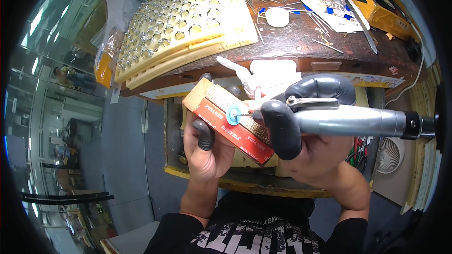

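My left hand (207, 157) grips a red rectangular block (225, 126) with a rough, brownish strip (221, 98) along its upper side. A black finger cot covers its thumb. In my right hand (320, 153) lies a silver rotary handpiece (358, 122), held like a pen by fingers in black cots. A small light-blue disc (230, 118) sits at the tip of its thin shank. The disc overlaps the block's edge near the rough strip; whether it touches or spins I cannot tell. Behind the hands is a white wrapped support (275, 72) at the bench edge.
Cream trays (179, 55) hold many rings at the back left. On the dark bench (292, 42) lie thin metal bits (327, 46), a white round piece (278, 17) and a pointed blade (363, 30). Below is a yellow-edged drawer (226, 186); a fan (390, 155) stands right.
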